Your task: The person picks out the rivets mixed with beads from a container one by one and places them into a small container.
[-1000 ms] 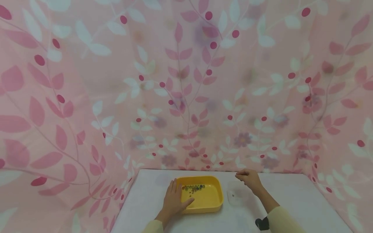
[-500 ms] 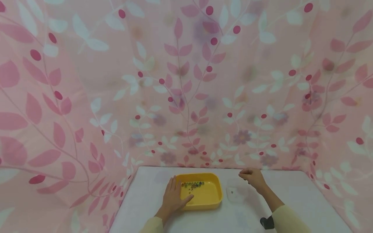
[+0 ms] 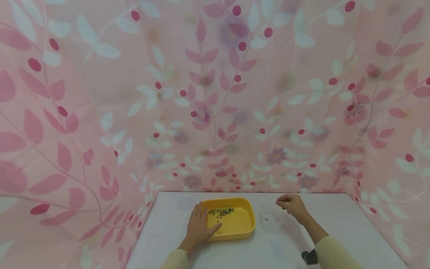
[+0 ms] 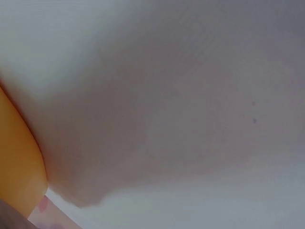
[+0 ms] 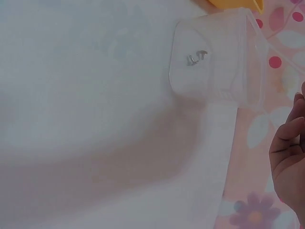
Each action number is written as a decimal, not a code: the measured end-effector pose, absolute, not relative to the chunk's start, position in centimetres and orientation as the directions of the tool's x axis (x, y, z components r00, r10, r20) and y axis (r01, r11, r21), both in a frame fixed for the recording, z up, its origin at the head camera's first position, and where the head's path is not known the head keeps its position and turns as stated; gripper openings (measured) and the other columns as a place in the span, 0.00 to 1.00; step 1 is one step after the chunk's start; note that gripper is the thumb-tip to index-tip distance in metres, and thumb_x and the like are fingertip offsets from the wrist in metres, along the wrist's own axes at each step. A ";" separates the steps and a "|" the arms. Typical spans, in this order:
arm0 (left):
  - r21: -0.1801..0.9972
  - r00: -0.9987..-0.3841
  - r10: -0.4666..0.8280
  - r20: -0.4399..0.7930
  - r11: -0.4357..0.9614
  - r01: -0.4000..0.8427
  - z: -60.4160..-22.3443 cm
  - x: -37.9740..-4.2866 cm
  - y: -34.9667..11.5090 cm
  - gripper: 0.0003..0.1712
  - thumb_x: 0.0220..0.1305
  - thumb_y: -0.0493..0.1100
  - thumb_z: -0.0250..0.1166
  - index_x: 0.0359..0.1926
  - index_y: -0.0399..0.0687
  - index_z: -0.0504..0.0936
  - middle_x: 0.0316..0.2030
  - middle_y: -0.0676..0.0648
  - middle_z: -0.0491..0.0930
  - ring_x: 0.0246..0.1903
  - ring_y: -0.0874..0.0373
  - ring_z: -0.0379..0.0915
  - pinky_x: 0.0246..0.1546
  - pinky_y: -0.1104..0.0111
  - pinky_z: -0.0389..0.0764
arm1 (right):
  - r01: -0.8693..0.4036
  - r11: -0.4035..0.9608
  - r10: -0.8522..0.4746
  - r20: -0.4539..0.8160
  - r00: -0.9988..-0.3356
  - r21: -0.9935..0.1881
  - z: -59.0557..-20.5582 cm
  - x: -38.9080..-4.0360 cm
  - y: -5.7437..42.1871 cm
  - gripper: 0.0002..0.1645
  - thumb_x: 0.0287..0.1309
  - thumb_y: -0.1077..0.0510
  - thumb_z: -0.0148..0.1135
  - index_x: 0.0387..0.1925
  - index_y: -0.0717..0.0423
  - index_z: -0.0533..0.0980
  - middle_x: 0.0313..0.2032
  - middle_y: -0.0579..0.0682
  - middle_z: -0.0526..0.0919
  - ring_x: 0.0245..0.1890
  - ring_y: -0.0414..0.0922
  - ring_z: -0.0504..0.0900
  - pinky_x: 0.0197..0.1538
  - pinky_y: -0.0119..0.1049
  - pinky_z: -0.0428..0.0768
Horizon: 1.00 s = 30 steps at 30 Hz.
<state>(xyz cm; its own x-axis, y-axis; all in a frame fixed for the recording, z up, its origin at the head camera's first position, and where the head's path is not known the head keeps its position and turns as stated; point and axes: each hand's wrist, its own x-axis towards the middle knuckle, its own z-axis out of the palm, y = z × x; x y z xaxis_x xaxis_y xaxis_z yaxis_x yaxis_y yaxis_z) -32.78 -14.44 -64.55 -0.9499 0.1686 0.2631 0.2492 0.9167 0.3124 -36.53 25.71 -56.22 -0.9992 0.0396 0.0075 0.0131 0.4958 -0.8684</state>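
Observation:
My left hand (image 3: 199, 224) lies over the left rim of a yellow tray (image 3: 246, 234), fingers extended, thumb reaching over the near side. Glass marbles (image 3: 218, 211) sit along the tray's far left part, with small dark bits (image 3: 219, 219) in front of them. The left wrist view catches the tray's outer wall (image 4: 19, 157). Above and right of a clear plastic box (image 5: 224, 81), my right hand (image 3: 292, 205) has its fingers bent and the thumb and fingertips together; I cannot tell whether something small is between them. Small metal screws (image 5: 197, 57) lie inside the box.
A white table (image 3: 245, 256) carries the tray and the box, side by side. By the right sleeve is a dark object (image 3: 309, 257). Pink leaf-patterned curtains (image 3: 215, 112) enclose the table at the back and sides.
My right hand has shifted slightly to the right relative to the clear box. The left hand stays on the tray, and the head view has tilted a little.

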 end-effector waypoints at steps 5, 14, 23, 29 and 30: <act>0.321 -0.949 0.166 0.268 0.913 0.250 -64.3 -32.6 -14.3 0.58 0.55 0.80 0.55 0.66 0.34 0.70 0.75 0.32 0.53 0.74 0.36 0.48 0.73 0.47 0.54 | 0.051 0.499 0.041 -0.035 -0.999 -0.865 -56.8 -36.3 26.3 0.16 0.58 0.53 0.70 0.41 0.62 0.83 0.32 0.49 0.85 0.31 0.44 0.77 0.30 0.37 0.77; 0.364 -0.958 0.155 0.241 0.901 0.237 -63.9 -32.3 -14.3 0.57 0.55 0.79 0.57 0.68 0.35 0.69 0.76 0.33 0.50 0.75 0.37 0.45 0.73 0.46 0.53 | 0.096 0.493 0.058 -0.077 -0.995 -0.865 -58.2 -35.3 26.7 0.16 0.57 0.52 0.70 0.40 0.61 0.82 0.33 0.49 0.84 0.30 0.45 0.76 0.33 0.39 0.77; 0.344 -0.965 0.157 0.208 0.912 0.223 -64.3 -32.4 -14.2 0.60 0.55 0.83 0.50 0.70 0.38 0.67 0.77 0.35 0.48 0.76 0.39 0.44 0.74 0.48 0.52 | 0.118 0.495 0.066 -0.099 -0.993 -0.861 -59.3 -34.7 26.7 0.13 0.58 0.55 0.69 0.39 0.61 0.82 0.33 0.49 0.84 0.30 0.46 0.76 0.34 0.42 0.77; 0.337 -0.957 0.161 0.242 0.911 0.239 -64.1 -32.6 -14.3 0.58 0.56 0.81 0.52 0.68 0.37 0.68 0.76 0.34 0.49 0.75 0.37 0.46 0.73 0.46 0.54 | 0.093 0.491 0.073 -0.065 -0.995 -0.866 -59.1 -34.9 26.3 0.12 0.58 0.56 0.68 0.39 0.62 0.83 0.33 0.50 0.85 0.30 0.48 0.78 0.32 0.40 0.78; 0.335 -0.957 0.161 0.240 0.912 0.237 -64.1 -32.6 -14.4 0.58 0.56 0.81 0.52 0.68 0.37 0.68 0.76 0.34 0.49 0.75 0.37 0.46 0.73 0.46 0.54 | 0.090 0.489 0.073 -0.062 -0.995 -0.868 -59.1 -35.0 26.2 0.12 0.58 0.57 0.68 0.39 0.62 0.83 0.34 0.50 0.85 0.30 0.49 0.78 0.32 0.40 0.79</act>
<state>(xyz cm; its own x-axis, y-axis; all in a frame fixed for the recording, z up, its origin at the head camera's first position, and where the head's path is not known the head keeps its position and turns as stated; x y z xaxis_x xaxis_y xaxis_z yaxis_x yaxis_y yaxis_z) -32.57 -14.35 -64.09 -0.9573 0.1607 0.2402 0.2372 0.9118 0.3351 -34.97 26.20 -59.11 -0.9954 0.0734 -0.0621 0.0902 0.4889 -0.8677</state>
